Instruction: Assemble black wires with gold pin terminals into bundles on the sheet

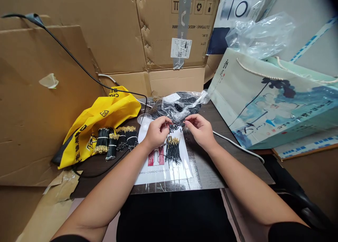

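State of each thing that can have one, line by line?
Left hand: pinching a thin wire
Right hand: pinching the same wire
Leftmost wire bundle: banded
Wire pile: spread, no band visible
Printed sheet: flat
Yellow bag: crumpled
Gift bag: standing
Rear cardboard box: taped

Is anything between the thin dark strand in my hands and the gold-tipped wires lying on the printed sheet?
Only some small black pieces, lying on the printed sheet just beyond the gold-tipped wires, under the thin dark strand pinched by the left hand and right hand. Nothing taller visibly stands in the way.
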Demonstrator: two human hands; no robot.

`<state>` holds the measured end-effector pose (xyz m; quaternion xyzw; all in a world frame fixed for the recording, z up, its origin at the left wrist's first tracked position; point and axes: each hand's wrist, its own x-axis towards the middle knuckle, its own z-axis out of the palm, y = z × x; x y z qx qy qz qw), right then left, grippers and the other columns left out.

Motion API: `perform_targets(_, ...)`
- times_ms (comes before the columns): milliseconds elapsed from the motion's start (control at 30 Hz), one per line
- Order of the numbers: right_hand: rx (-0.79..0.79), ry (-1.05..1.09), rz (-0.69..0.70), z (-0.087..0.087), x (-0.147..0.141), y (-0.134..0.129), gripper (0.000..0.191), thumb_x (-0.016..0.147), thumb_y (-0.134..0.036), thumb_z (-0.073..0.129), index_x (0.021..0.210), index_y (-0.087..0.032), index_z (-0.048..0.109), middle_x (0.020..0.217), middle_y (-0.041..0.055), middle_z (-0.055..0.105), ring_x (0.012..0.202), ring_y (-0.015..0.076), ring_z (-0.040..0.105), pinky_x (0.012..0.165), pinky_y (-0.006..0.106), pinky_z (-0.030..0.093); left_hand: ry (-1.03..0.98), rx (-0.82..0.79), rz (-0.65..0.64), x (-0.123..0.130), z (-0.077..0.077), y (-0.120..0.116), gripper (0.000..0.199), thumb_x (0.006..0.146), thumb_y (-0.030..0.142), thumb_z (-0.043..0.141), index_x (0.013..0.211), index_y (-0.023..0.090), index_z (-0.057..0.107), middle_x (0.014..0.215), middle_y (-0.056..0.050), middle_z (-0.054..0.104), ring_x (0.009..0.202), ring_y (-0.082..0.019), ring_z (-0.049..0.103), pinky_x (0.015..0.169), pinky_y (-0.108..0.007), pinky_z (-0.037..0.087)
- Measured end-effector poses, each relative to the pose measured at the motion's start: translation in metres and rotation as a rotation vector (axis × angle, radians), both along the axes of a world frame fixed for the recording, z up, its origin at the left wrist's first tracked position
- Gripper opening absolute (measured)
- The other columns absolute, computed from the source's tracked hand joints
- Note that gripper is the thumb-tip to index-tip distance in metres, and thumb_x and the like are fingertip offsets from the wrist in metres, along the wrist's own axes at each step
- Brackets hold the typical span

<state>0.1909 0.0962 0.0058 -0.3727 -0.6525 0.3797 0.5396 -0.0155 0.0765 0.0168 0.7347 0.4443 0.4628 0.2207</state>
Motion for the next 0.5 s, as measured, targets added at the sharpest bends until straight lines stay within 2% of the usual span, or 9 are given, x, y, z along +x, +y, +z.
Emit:
perform_targets(133, 0.024, -0.004, -0.015, -0.001, 0.000, 0.000, 0.017, 0.086, -0.034, 0.066, 0.096, -0.021, 0.066, 0.087, 0.0022, 0.067, 0.078, 0.0148, 0.062, 0.076, 0.029, 0.051, -0.125, -0.021, -0.083, -0.005, -0.003, 0.004, 0.024, 0.066, 0.009, 0.045, 0.082, 0.016, 0.061, 0.081, -0.003, 0.062, 0.076, -0.016, 0.057, 0.070, -0.029, 0.046)
perform_targets(233, 0.046, -0.049, -0.017, -0.002, 0.001, 0.000, 0.017, 0.087, -0.033, 0.065, 0.097, -0.020, 0.067, 0.089, 0.0028, 0.068, 0.080, 0.0152, 0.063, 0.077, 0.030, 0.052, -0.120, -0.006, -0.061, -0.005, -0.002, 0.003, 0.023, 0.069, 0.010, 0.045, 0.083, 0.016, 0.063, 0.082, -0.003, 0.063, 0.077, -0.017, 0.058, 0.070, -0.030, 0.047)
perform_targets(367, 0.137, -0.157, -0.039, 0.000, 0.001, 0.000, 0.013, 0.088, -0.028, 0.063, 0.098, -0.021, 0.068, 0.092, 0.0029, 0.070, 0.082, 0.0155, 0.065, 0.079, 0.030, 0.052, 0.103, 0.155, 0.068, 0.000, 0.003, 0.000, 0.021, 0.083, 0.017, 0.053, 0.099, 0.018, 0.067, 0.093, -0.004, 0.067, 0.087, -0.018, 0.060, 0.079, -0.032, 0.048)
perform_targets(433, 0.193, -0.206, -0.038, 0.002, 0.000, -0.001, 0.012, 0.089, -0.025, 0.062, 0.098, -0.021, 0.069, 0.093, 0.0028, 0.071, 0.083, 0.0154, 0.065, 0.080, 0.030, 0.052, 0.245, 0.253, 0.074, 0.004, 0.005, -0.002, 0.016, 0.087, 0.025, 0.059, 0.099, 0.019, 0.068, 0.095, -0.004, 0.068, 0.092, -0.018, 0.060, 0.086, -0.034, 0.046)
perform_targets(500, 0.223, -0.228, -0.026, 0.003, -0.002, -0.003, 0.013, 0.089, -0.023, 0.061, 0.099, -0.021, 0.070, 0.094, 0.0028, 0.071, 0.084, 0.0151, 0.065, 0.080, 0.029, 0.052, 0.345, 0.292, 0.032, 0.006, 0.004, -0.002, 0.015, 0.090, 0.029, 0.059, 0.095, 0.019, 0.069, 0.092, -0.003, 0.070, 0.090, -0.018, 0.060, 0.086, -0.034, 0.045)
